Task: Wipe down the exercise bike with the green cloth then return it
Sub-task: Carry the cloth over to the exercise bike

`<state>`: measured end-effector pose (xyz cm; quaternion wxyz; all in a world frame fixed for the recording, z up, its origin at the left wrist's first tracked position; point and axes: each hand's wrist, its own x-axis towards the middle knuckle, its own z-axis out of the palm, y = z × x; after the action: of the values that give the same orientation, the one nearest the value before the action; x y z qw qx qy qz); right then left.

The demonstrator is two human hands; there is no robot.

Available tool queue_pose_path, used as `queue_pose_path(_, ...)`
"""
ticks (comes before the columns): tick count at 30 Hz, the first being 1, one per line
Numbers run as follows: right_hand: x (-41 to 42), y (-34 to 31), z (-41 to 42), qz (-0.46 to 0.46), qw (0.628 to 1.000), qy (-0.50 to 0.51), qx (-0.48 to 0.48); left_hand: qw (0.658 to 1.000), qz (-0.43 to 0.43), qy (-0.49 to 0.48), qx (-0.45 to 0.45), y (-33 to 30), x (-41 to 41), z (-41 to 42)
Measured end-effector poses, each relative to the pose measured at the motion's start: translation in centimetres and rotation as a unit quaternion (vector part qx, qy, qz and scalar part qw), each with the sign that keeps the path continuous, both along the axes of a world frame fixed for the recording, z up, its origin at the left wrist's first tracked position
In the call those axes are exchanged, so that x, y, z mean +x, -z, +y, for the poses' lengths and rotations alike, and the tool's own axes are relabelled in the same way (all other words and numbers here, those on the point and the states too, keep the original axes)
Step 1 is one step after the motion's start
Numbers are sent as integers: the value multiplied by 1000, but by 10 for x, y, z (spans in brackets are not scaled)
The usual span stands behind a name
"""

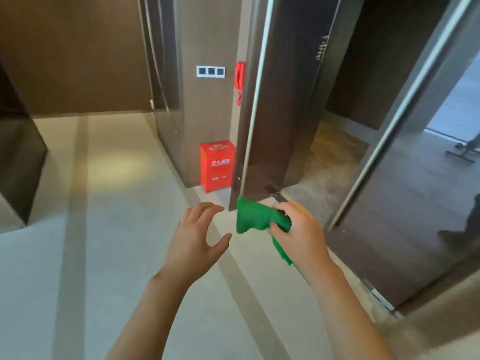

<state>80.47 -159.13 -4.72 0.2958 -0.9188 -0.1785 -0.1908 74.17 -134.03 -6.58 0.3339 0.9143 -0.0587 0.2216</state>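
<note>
The green cloth [255,216] is bunched in my right hand [301,231], which grips it at mid-frame; one end sticks up to the left and a strip hangs down below the palm. My left hand [198,233] hovers just left of the cloth, fingers spread and curled, holding nothing and not touching the cloth. Both forearms reach forward over a pale floor. The exercise bike itself is not clearly in view; only a dark metal foot [465,152] of some equipment shows through the far right opening.
A dark glass door [283,100] with a long steel pull handle stands ajar straight ahead. A second glass panel [405,178] stands at the right. A red fire-extinguisher box [217,166] sits on the floor by the pillar, with a red wall phone [239,75] and switch plate [210,71] above.
</note>
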Motion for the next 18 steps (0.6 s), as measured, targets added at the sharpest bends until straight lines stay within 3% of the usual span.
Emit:
queue_pose_path(9, 35, 6, 160, -5, 982, -188, 5, 979, 5, -199, -32, 14, -57, 127)
queue_pose_path(18, 72, 24, 286, 12, 939, -344, 5, 938, 4, -347, -26, 24, -80, 195)
